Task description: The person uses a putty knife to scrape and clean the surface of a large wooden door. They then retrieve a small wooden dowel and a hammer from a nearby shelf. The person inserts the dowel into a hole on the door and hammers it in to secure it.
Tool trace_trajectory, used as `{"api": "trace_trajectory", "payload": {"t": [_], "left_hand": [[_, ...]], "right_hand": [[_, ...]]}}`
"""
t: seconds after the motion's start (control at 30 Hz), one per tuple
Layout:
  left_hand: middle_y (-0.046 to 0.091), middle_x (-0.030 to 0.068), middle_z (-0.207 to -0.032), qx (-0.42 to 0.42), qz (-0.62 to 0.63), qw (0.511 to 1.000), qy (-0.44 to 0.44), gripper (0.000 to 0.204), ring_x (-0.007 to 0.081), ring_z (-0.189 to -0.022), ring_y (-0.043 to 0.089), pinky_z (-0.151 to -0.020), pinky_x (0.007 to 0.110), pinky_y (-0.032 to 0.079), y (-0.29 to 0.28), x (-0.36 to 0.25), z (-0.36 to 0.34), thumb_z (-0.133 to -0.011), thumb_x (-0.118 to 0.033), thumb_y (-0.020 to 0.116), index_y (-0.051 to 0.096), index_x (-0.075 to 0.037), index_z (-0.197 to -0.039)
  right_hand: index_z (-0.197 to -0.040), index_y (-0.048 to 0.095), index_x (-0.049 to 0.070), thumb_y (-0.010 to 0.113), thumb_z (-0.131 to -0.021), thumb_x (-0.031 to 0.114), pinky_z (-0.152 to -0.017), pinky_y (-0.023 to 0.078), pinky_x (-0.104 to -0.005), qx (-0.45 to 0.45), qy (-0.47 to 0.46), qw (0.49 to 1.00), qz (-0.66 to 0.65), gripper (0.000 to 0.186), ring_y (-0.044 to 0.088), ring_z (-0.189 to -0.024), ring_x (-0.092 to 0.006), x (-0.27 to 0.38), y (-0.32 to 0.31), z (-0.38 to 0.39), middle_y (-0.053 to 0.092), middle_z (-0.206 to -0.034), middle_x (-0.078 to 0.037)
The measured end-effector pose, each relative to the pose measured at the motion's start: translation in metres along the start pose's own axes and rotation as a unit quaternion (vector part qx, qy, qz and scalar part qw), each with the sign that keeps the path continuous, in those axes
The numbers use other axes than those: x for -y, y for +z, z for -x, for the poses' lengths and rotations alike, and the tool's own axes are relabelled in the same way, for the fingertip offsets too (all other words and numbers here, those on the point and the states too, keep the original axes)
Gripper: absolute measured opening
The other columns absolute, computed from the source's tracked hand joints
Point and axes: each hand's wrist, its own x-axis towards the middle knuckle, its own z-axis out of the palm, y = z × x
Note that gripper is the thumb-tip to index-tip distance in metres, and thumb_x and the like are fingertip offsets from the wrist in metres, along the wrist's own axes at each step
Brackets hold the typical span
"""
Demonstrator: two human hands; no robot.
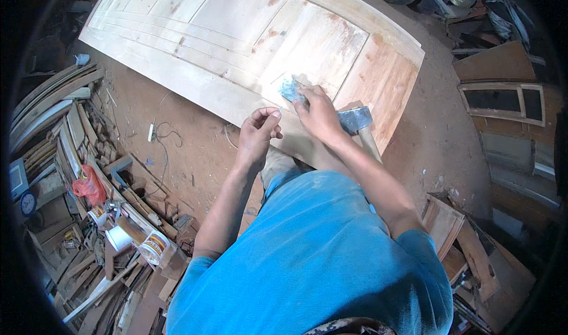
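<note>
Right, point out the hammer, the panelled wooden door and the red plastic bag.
Hammer (355,120), head view: on its dark grey head.
Panelled wooden door (238,14), head view: on a bare panel.
Red plastic bag (90,186), head view: on its crumpled middle.

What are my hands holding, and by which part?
The right hand holds a blue-white piece by its right edge; whether the left hand pinches something small can't be told.

The right hand (318,114) partly hides the blue pad (289,89), and the top edge crops the wooden panel (236,14).
</note>
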Motion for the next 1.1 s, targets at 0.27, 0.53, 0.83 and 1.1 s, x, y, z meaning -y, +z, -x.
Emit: {"api": "trace_trajectory", "payload": {"t": [0.27,0.53,0.83,1.1], "left_hand": [[0.065,0.0013,-0.089,0.059,-0.044,0.994,0.08,0.02,0.0071,-0.075,0.059,-0.065,0.023,0.049,0.032,-0.004,0.005,-0.096,-0.017,0.069,0.066,-0.001,-0.108],[0.067,-0.0006,-0.087,0.076,-0.214,0.963,0.145,0.015,0.0036,-0.074,0.055,-0.064,0.02,0.045,0.06,-0.017,0.019,-0.096,-0.017,0.069,0.069,-0.003,-0.102],[0.067,0.0002,-0.09,0.122,-0.231,0.941,0.213,0.011,0.0062,-0.08,0.057,-0.071,0.023,0.045,0.067,-0.004,0.02,-0.101,-0.013,0.063,0.062,-0.004,-0.108],[0.066,0.0003,-0.093,0.126,-0.162,0.953,0.222,0.011,0.0076,-0.084,0.057,-0.077,0.024,0.046,0.077,0.013,0.02,-0.103,-0.011,0.06,0.06,-0.003,-0.111]], "right_hand": [[-0.11,0.073,-0.004,0.068,-0.099,0.012,-0.078,0.058,-0.0279,0.038,0.073,0.9,-0.427,0.02,0.069,-0.085,-0.0133,0.027,-0.037,0.033,0.073,-0.092,-0.008],[-0.101,0.072,-0.005,0.067,-0.097,0.011,-0.072,0.056,-0.0247,0.033,0.055,0.903,-0.426,0.018,0.069,-0.079,-0.0092,0.012,-0.061,0.04,0.073,-0.087,-0.006],[-0.095,0.072,-0.005,0.066,-0.094,0.007,-0.069,0.055,-0.024,0.029,0.061,0.911,-0.407,0.013,0.068,-0.075,-0.0083,0.013,-0.077,0.046,0.072,-0.083,-0.005],[-0.098,0.069,-0.007,0.063,-0.094,0.002,-0.07,0.057,-0.0257,-0.053,0.069,0.878,-0.47,0.011,0.068,-0.077,-0.0105,0.009,-0.061,0.058,0.071,-0.086,-0.008]]}}
